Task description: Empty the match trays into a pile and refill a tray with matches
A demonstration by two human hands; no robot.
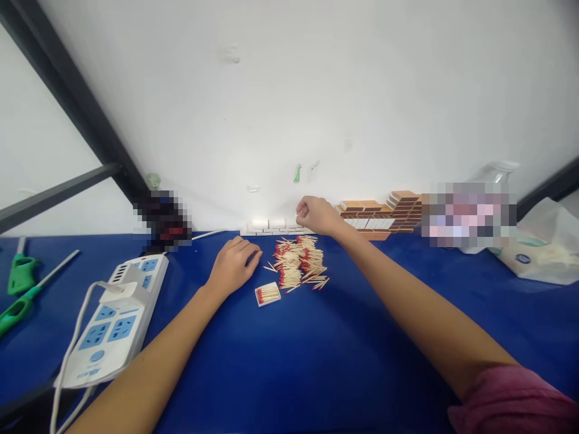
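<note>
Match pile lies on the counter, tray of matches at its seven o'clock; left fingers, half-curled and empty, at nine; right fingers at twelve, hold unclear, beside white boxes; a light touch should keep those aligned

Loads of open blue table between the left forearm and right forearm, so a hand could slide through there. Further up, the matchbox and match pile block the middle, wall behind, power strip crowding the left.
</note>
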